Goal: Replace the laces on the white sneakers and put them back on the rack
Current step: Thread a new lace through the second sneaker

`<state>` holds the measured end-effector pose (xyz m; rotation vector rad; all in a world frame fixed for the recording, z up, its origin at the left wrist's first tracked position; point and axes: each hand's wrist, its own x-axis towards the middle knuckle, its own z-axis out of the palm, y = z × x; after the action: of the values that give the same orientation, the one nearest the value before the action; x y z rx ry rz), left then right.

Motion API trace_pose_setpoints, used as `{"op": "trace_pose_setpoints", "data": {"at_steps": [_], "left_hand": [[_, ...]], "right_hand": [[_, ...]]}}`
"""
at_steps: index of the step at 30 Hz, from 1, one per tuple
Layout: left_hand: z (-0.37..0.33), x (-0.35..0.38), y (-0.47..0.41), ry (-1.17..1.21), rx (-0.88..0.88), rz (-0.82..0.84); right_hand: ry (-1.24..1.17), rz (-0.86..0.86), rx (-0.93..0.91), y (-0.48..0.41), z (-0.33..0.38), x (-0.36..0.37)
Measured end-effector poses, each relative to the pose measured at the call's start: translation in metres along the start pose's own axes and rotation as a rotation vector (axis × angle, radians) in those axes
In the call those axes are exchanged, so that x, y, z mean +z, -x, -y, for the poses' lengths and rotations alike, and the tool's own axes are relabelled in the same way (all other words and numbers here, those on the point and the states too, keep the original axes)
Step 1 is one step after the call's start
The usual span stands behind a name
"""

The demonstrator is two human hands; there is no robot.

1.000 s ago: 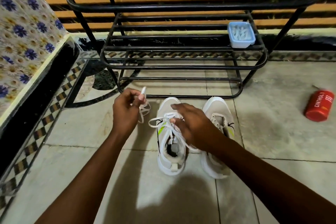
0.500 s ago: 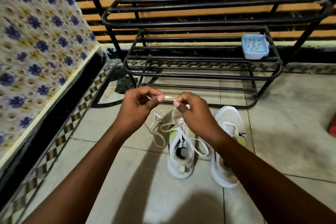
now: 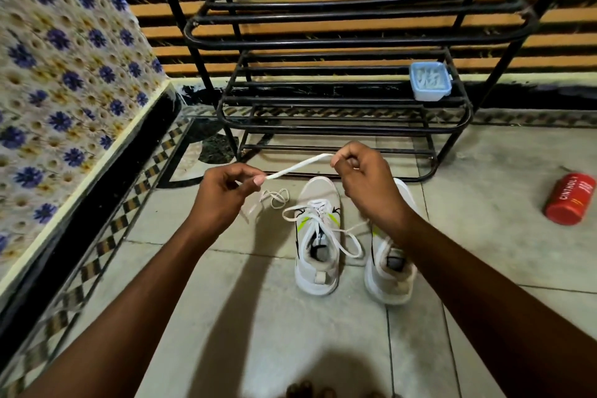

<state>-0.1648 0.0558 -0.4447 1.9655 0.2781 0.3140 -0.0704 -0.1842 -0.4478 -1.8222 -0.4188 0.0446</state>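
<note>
White lace (image 3: pixel 297 167) stretched between your hands: left hand (image 3: pixel 223 200) pinches it thumb-to-forefinger, right hand (image 3: pixel 368 184) pinches the other end, fingers curled. Slack loops hang under your left hand. Laced sneaker (image 3: pixel 318 236) and second sneaker (image 3: pixel 391 271) stand side by side on the tiled floor (image 3: pixel 258 317), toes at the black rack's (image 3: pixel 323 42) front edge. Blue container (image 3: pixel 429 81) sits at a shelf's right end. Red Cinthol can (image 3: pixel 570 199) lies well apart.

My left hand (image 3: pixel 223 200) and right hand (image 3: pixel 368 184) each pinch a white lace (image 3: pixel 297 166), drawn straight between them. Below, the left sneaker (image 3: pixel 318 191), loosely laced, and the right sneaker (image 3: pixel 391 281) stand side by side on the tiled floor (image 3: pixel 226 317), toes near the black rack (image 3: pixel 355 42).
</note>
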Motion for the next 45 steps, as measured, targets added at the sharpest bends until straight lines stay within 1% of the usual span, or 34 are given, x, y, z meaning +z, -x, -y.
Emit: {"op": "trace_pose_setpoints", "data": {"at_steps": [3, 5, 6, 7, 8, 9, 10, 11, 12, 13, 14, 15, 16, 19, 21, 23, 24, 26, 28, 29, 30, 32, 34, 36, 38, 40, 41, 42, 43, 45], "left_hand": [[0.005, -0.011, 0.007, -0.009, -0.05, -0.122], [0.02, -0.022, 0.007, -0.149, -0.104, -0.231], [0.029, -0.028, 0.007, -0.288, -0.161, -0.265], [0.036, -0.033, 0.008, -0.453, -0.242, -0.265], [0.038, -0.035, 0.011, -0.622, -0.321, -0.231], [0.039, -0.035, 0.014, -0.752, -0.353, -0.173], [0.036, -0.033, 0.016, -0.785, -0.325, -0.109], [0.033, -0.028, 0.019, -0.696, -0.228, -0.031], [0.028, -0.02, 0.022, -0.528, -0.112, 0.074], [0.02, -0.01, 0.025, -0.276, -0.06, 0.2], [0.009, 0.003, 0.029, -0.029, -0.08, 0.314], [0.002, 0.013, 0.032, 0.143, -0.113, 0.397], [-0.005, 0.022, 0.034, 0.233, -0.116, 0.44], [-0.007, 0.031, 0.036, 0.235, -0.049, 0.359], [-0.001, 0.029, 0.039, 0.192, -0.075, 0.33], [-0.001, 0.032, 0.043, 0.159, -0.074, 0.308], [-0.004, 0.037, 0.046, 0.152, -0.053, 0.31], [-0.014, 0.049, 0.05, 0.166, -0.002, 0.361], [-0.022, 0.057, 0.053, 0.278, -0.003, 0.437], [-0.025, 0.058, 0.055, 0.359, -0.028, 0.438], [-0.026, 0.056, 0.057, 0.392, -0.038, 0.397], [-0.02, 0.048, 0.057, 0.363, -0.03, 0.238], [-0.008, 0.036, 0.053, 0.316, -0.034, 0.128], [0.002, 0.024, 0.048, 0.248, -0.05, 0.133], [0.009, 0.019, 0.042, 0.141, -0.064, 0.18], [0.015, 0.018, 0.036, 0.03, -0.067, 0.18], [0.017, 0.018, 0.034, -0.017, -0.059, 0.157], [0.016, 0.019, 0.032, -0.042, -0.052, 0.138], [0.013, 0.021, 0.032, -0.047, -0.054, 0.132], [-0.001, 0.028, 0.034, 0.007, -0.042, 0.195]], "right_hand": [[0.116, 0.062, -0.05, 0.008, 0.011, -0.011], [0.168, 0.107, -0.061, 0.011, 0.013, -0.022], [0.192, 0.119, -0.065, 0.012, 0.013, -0.025], [0.212, 0.13, -0.068, 0.012, 0.013, -0.027], [0.219, 0.147, -0.064, 0.013, 0.012, -0.027], [0.208, 0.172, -0.054, 0.014, 0.012, -0.026], [0.183, 0.204, -0.044, 0.015, 0.012, -0.022], [0.147, 0.238, -0.037, 0.017, 0.014, -0.018], [0.107, 0.271, -0.036, 0.019, 0.015, -0.012], [0.073, 0.299, -0.043, 0.021, 0.018, -0.008], [0.049, 0.317, -0.062, 0.023, 0.021, -0.004], [0.041, 0.321, -0.084, 0.025, 0.024, -0.002], [0.044, 0.311, -0.104, 0.026, 0.026, -0.002], [0.066, 0.195, -0.106, 0.027, 0.023, -0.013], [0.036, 0.144, -0.098, 0.028, 0.017, -0.026], [0.014, 0.162, -0.106, 0.03, 0.014, -0.034], [0.005, 0.202, -0.112, 0.032, 0.016, -0.034], [-0.028, 0.281, -0.125, 0.037, 0.022, -0.029], [-0.072, 0.277, -0.148, 0.042, 0.028, -0.023], [-0.1, 0.239, -0.15, 0.043, 0.029, -0.022], [-0.131, 0.187, -0.138, 0.044, 0.028, -0.025], [-0.151, 0.083, -0.081, 0.046, 0.019, -0.035], [-0.077, 0.045, -0.025, 0.052, 0.008, -0.047], [0.006, 0.038, 0.011, 0.061, -0.002, -0.055], [0.081, -0.02, 0.041, 0.069, -0.008, -0.062], [0.253, -0.129, 0.076, 0.074, -0.016, -0.074], [0.367, -0.153, 0.112, 0.075, -0.019, -0.08], [0.458, -0.136, 0.155, 0.076, -0.022, -0.087], [0.509, -0.068, 0.198, 0.077, -0.023, -0.092], [0.504, 0.142, 0.249, 0.08, -0.022, -0.1]]}}
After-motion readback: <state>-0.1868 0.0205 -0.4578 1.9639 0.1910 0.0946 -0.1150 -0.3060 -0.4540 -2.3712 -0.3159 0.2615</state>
